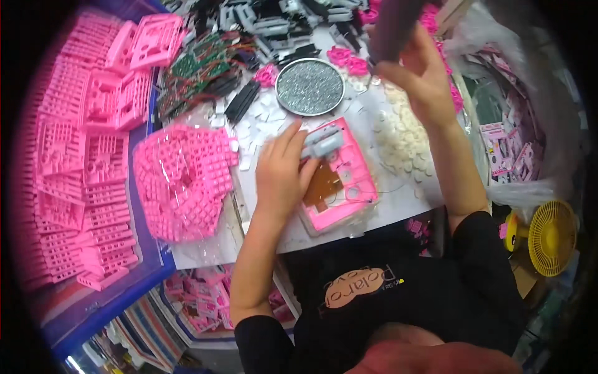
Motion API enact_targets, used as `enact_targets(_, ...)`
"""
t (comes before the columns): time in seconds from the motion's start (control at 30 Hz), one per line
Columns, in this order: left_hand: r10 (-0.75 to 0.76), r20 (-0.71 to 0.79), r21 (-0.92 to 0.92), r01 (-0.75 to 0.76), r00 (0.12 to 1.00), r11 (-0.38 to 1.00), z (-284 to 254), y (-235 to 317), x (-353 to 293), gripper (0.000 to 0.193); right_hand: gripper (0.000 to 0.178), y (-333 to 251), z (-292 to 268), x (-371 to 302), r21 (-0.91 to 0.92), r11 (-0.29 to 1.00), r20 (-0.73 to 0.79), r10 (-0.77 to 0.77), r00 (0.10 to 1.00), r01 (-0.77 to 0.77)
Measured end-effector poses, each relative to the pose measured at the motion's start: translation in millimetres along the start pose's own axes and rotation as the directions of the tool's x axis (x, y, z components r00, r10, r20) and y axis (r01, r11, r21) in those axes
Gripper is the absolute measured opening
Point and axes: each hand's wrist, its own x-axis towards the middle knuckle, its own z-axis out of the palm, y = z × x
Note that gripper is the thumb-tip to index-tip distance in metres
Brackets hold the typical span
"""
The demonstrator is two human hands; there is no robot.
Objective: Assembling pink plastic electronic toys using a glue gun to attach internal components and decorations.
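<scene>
A pink plastic casing [355, 163] lies on the white tabletop in front of me, its inside facing up. It holds a brown board [324, 185], and a grey cylindrical part [327, 144] sits at its upper left. My left hand [278, 165] comes over the casing's left edge, thumb and fingers closed about the grey part's left end. Up and to the right, my right hand [425, 78] is closed around a dark, long tool [395, 31], blurred by motion, whose kind I cannot make out. A round dish of small metal screws [309, 86] stands just beyond the casing.
Left of the casing lies a clear bag of pink keys [184, 181]; farther left, pink casings [106, 100] are stacked in a blue crate [149, 277]. Green circuit boards with wires [202, 65] and grey-black parts lie at the back. Cream discs [405, 140] spread rightward. A yellow fan [552, 238] stands right.
</scene>
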Motion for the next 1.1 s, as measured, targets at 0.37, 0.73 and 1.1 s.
enact_targets(0.37,-0.822,0.309,0.104,0.842,0.478,0.529,-244,4,-231,0.046,0.022,89,-99,22,-0.979,0.203,0.066,0.249,0.966,0.014)
enact_targets(0.73,-0.856,0.405,0.310,0.833,0.321,0.459,-147,-25,-270,0.060,0.015,42,-62,-27,-0.721,0.651,0.414,0.133,0.900,0.236)
enact_targets(1.1,0.141,0.365,0.033,-0.164,0.920,0.986,45,60,-71,0.068,0.022,51,9,-106,-0.698,0.492,0.620,0.048,0.783,0.521)
